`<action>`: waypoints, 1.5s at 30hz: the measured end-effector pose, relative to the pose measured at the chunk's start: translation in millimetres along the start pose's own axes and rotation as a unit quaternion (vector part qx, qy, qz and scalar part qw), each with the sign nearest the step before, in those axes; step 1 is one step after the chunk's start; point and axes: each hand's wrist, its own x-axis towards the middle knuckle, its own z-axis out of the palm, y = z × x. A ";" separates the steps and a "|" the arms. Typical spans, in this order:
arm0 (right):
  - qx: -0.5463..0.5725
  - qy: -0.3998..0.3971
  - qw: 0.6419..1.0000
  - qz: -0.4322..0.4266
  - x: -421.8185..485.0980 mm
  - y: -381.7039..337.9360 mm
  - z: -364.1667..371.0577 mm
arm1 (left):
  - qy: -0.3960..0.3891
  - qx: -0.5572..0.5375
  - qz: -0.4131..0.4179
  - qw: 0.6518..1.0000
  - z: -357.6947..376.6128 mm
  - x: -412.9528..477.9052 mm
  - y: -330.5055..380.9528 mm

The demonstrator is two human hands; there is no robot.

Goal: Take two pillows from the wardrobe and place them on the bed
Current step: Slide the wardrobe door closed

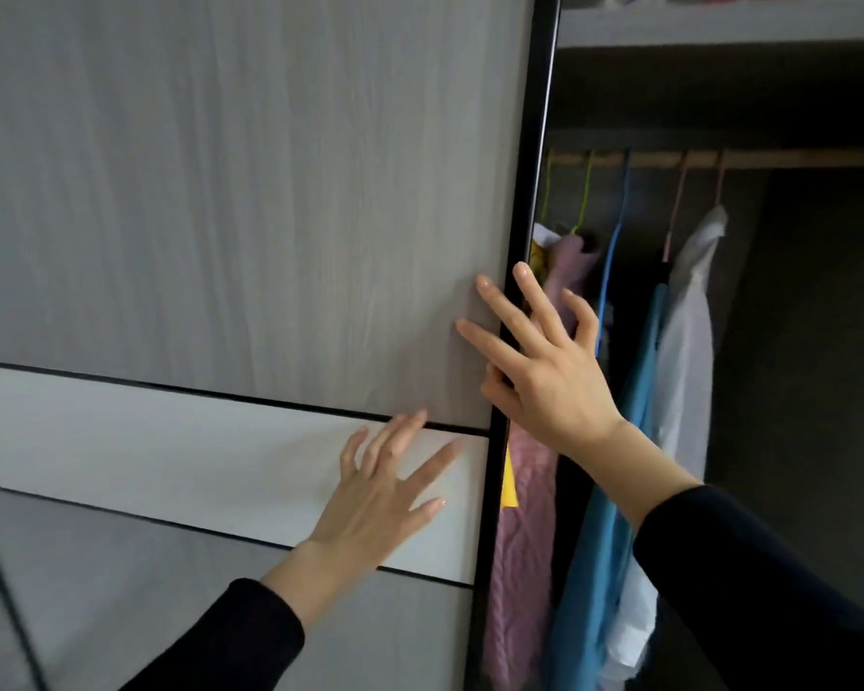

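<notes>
A grey wood-grain sliding wardrobe door (220,192) with a white band fills the left and middle of the view. Its black edge frame (529,216) runs top to bottom, and the wardrobe is partly uncovered to its right. My left hand (380,496) lies flat on the white band, fingers spread. My right hand (539,366) rests on the door's edge, its fingers spread across the frame and the thumb behind it. No pillow is in view.
Inside the wardrobe several garments hang from a wooden rail (719,159): a pink knit (520,566), a blue garment (604,541) and a white shirt (684,351). A shelf (719,27) with folded fabric sits above. The far right of the wardrobe is dark.
</notes>
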 end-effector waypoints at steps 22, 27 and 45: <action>-0.079 -0.138 0.984 0.074 -76.3 109.8 -68.7 | -0.055 -0.084 -0.010 0.995 -11.4 90.5 149.7; -0.125 -0.155 0.974 0.109 -107.3 144.6 -70.9 | -0.023 -0.087 -0.083 0.993 -16.9 96.6 132.8; -0.101 -0.147 0.979 0.098 -143.8 199.7 -96.2 | -0.048 -0.048 -0.061 0.996 -4.1 117.4 181.9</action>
